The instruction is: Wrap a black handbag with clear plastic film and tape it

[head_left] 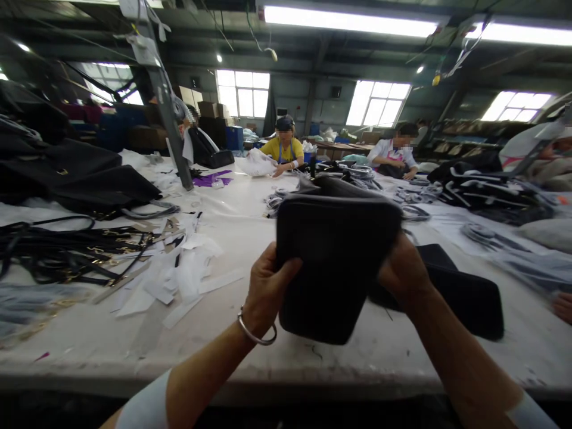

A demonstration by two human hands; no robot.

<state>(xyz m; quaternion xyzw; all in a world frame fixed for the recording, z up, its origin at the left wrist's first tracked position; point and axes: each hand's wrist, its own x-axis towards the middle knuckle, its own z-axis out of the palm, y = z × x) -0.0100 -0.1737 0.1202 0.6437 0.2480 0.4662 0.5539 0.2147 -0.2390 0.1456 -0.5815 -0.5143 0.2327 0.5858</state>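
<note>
Between my two hands a black bag (333, 262) is held up over the near part of the table, its flat side facing me. My left hand (270, 286) grips its left edge, thumb across the front and fingers behind; a silver bangle circles that wrist. The right edge is in my right hand (404, 268), whose fingers are partly hidden behind the bag and a little blurred. Grey material shows along the bag's top. To the right, partly behind my right forearm, more black bag pieces (469, 298) lie on the table.
Black straps with gold clasps (80, 253), paper scraps (179, 280) and large black bags (67, 170) lie left on the white table (232, 333). A metal post (170, 119) rises there. Co-workers (282, 146) sit opposite; another person's hand (563, 305) shows at right.
</note>
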